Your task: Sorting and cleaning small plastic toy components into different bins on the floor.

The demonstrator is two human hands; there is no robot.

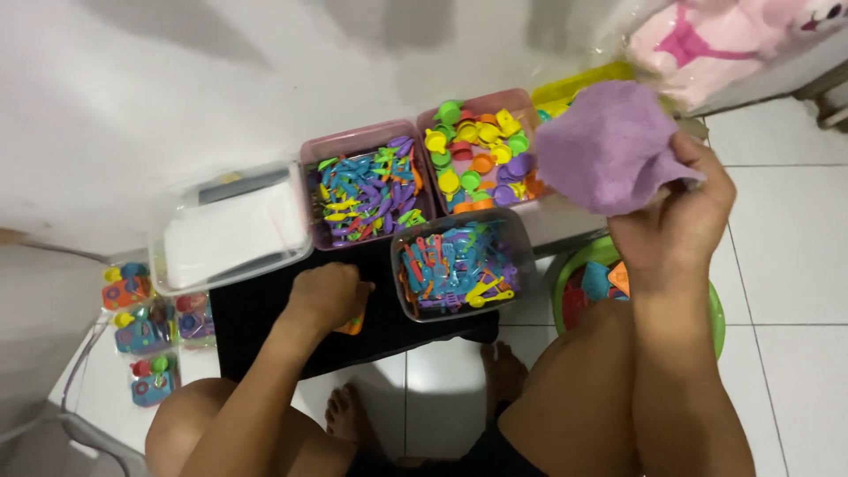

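The right hand (pixel 680 221) is closed around a purple cloth (pixel 605 146), lifted over the right end of the bins. The left hand (pixel 327 296) rests curled on a black mat (pixel 256 318), fingers closed on a small orange piece (pixel 352 325). Along the mat's far edge stand a clear lidded box (pixel 225 230), a pink bin of toy cutlery (pixel 367 190) and a pink bin of toy cups (pixel 477 155); a clear tub of toy utensils (pixel 459 265) sits at its right corner. A green basin (pixel 715 318) lies beside the knee, packed toy sets (pixel 141 331) off the left edge, all on white floor tiles (pixel 786 230) by a white wall.
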